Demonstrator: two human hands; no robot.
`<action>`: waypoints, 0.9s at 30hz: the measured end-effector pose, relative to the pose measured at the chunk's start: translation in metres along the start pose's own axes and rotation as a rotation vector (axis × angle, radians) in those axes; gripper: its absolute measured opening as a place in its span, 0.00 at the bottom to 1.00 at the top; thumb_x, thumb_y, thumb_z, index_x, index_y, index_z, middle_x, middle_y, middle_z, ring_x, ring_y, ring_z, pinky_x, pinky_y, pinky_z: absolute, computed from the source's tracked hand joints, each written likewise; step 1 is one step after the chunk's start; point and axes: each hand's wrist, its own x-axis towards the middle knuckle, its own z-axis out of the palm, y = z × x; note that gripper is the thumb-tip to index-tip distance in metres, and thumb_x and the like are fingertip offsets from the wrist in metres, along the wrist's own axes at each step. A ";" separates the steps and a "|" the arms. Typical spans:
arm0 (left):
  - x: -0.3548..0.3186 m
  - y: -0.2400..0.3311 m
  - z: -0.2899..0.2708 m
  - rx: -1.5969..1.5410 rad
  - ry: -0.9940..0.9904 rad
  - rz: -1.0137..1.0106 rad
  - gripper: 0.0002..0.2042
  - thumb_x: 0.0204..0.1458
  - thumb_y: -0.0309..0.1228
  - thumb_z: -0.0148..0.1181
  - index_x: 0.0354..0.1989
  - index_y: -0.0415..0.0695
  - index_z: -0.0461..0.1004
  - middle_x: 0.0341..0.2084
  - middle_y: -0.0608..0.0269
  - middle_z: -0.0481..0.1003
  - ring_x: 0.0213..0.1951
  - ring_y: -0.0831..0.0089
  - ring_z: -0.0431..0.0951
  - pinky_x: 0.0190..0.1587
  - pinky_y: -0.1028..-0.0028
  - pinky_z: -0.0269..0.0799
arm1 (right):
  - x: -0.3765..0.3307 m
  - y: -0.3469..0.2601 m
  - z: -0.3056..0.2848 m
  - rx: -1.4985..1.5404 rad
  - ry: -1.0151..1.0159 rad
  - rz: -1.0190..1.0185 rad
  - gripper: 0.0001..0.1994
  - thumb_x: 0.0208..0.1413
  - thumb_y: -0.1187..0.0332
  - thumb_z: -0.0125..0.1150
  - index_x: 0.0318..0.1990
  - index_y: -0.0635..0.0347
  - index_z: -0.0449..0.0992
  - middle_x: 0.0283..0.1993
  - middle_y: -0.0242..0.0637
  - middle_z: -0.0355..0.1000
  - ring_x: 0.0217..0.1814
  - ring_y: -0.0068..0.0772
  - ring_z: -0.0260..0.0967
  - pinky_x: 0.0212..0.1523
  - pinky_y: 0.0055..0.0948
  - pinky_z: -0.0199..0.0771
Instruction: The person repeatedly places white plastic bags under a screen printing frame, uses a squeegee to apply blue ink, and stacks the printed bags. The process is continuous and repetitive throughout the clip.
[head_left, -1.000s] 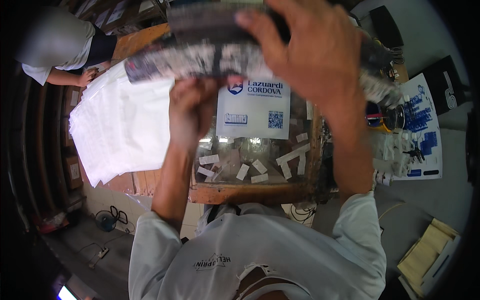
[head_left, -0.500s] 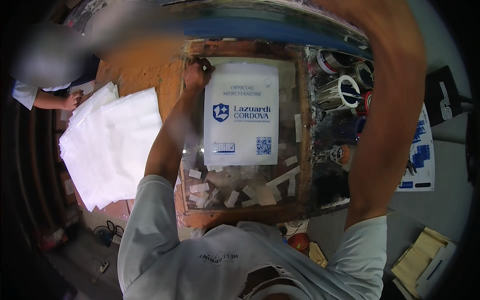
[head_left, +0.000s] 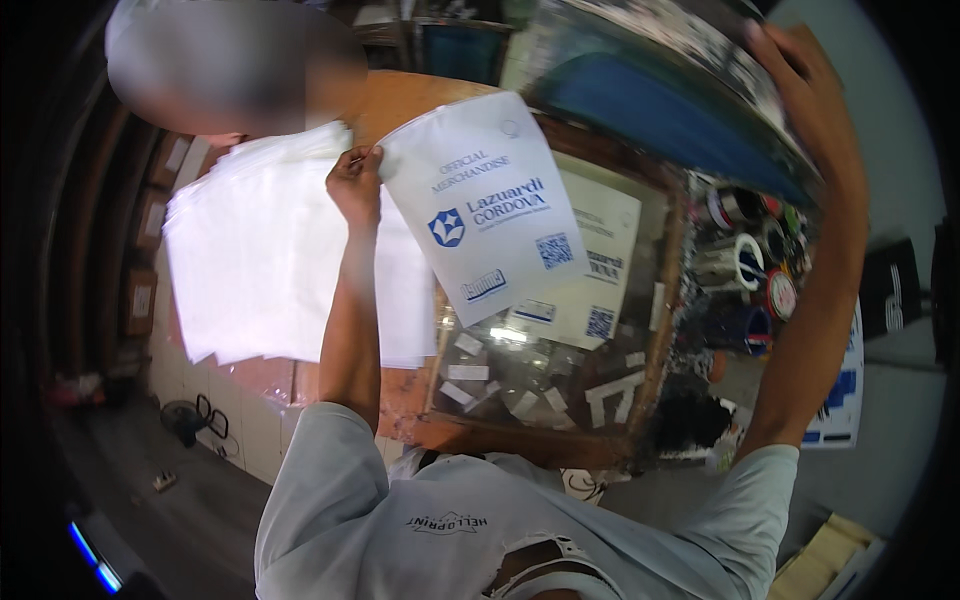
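Note:
My left hand (head_left: 356, 182) is closed, pinching the upper left corner of a white plastic bag (head_left: 505, 225) printed in blue. The bag hangs tilted above a glass-topped wooden printing table (head_left: 560, 450), partly covering a second sheet (head_left: 615, 225) with a similar print lying on the glass. My right hand (head_left: 805, 85) is raised at the far right, its fingers around the outer edge of a tilted screen-printing frame (head_left: 660, 125) with a blue band on its mesh. Part of that grip is hidden behind the frame's edge.
A fanned stack of blank white bags (head_left: 270, 260) lies on the left of the wooden table. Ink-stained cans (head_left: 735, 262) and jars crowd the right side. A blurred co-worker (head_left: 235, 70) is at the far left. Paper scraps (head_left: 468, 372) are stuck near the table's front.
My left hand has lifted the printed bag off the glass and swung it left, uncovering the printed sheet beneath. The view has shifted, showing more of the raised frame and my right hand.

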 end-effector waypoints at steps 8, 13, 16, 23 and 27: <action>0.112 0.000 -0.248 0.478 0.382 0.044 0.14 0.51 0.31 0.72 0.39 0.33 0.80 0.29 0.51 0.83 0.27 0.69 0.79 0.34 0.70 0.76 | -0.006 0.012 0.004 -0.007 0.028 0.189 0.33 0.65 0.43 0.59 0.63 0.65 0.75 0.65 0.46 0.70 0.69 0.39 0.65 0.71 0.34 0.59; 0.094 0.020 -0.283 0.881 0.495 0.400 0.23 0.54 0.33 0.69 0.54 0.34 0.73 0.48 0.40 0.78 0.49 0.48 0.78 0.56 0.59 0.72 | -0.010 0.027 0.006 0.004 -0.011 0.145 0.31 0.66 0.45 0.59 0.62 0.66 0.75 0.64 0.45 0.72 0.68 0.36 0.67 0.69 0.32 0.61; -0.026 0.019 -0.223 0.716 0.172 0.202 0.26 0.51 0.30 0.72 0.57 0.37 0.70 0.48 0.46 0.76 0.53 0.51 0.74 0.59 0.61 0.69 | -0.015 0.017 0.003 -0.069 0.006 0.151 0.31 0.66 0.44 0.59 0.62 0.64 0.75 0.63 0.45 0.72 0.67 0.36 0.67 0.69 0.32 0.61; -0.241 -0.014 -0.132 0.833 -0.421 0.233 0.17 0.47 0.35 0.74 0.45 0.47 0.77 0.44 0.62 0.72 0.52 0.57 0.69 0.53 0.56 0.60 | -0.025 -0.011 0.005 -0.055 0.053 0.136 0.40 0.58 0.35 0.61 0.61 0.66 0.76 0.61 0.48 0.74 0.65 0.39 0.69 0.67 0.34 0.63; -0.221 -0.016 -0.130 0.636 -0.378 -0.055 0.07 0.50 0.29 0.70 0.38 0.47 0.83 0.44 0.59 0.78 0.49 0.57 0.74 0.54 0.55 0.64 | -0.031 -0.015 0.009 -0.062 -0.003 0.141 0.41 0.58 0.34 0.61 0.63 0.64 0.75 0.63 0.50 0.73 0.65 0.40 0.69 0.66 0.34 0.63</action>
